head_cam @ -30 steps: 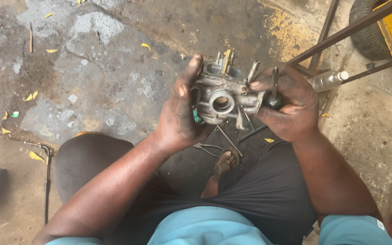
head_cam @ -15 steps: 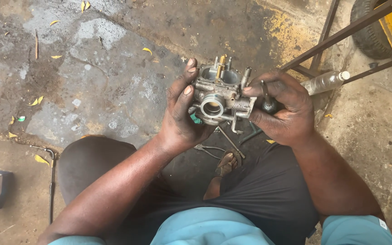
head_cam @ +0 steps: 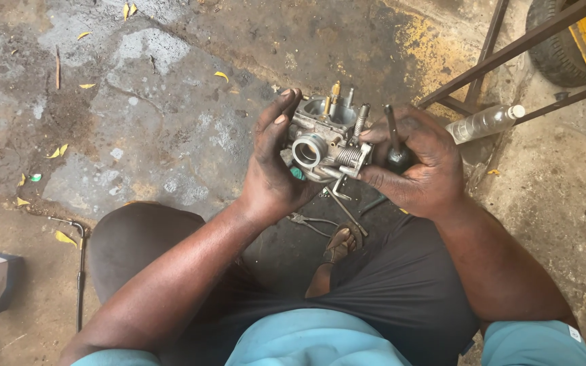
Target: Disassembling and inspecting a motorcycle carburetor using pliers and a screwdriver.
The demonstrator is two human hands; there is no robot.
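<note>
two greasy hands hold metal carburetor [head_cam: 323, 142] above stained concrete floor [head_cam: 137, 122]. left hand [head_cam: 272, 166] clamped on its left side; right hand [head_cam: 418, 166] closed around screwdriver [head_cam: 393, 139], fingertips steadying body. oily grip risks drop; exposed spring could snag.

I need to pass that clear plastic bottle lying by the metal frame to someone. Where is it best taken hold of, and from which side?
Grip the clear plastic bottle around its mid-body, coming from above and the near side. It lies on its side on the concrete floor, cap toward the frame bars, which crowd the cap end and far side; the round body is the widest free part.
</note>
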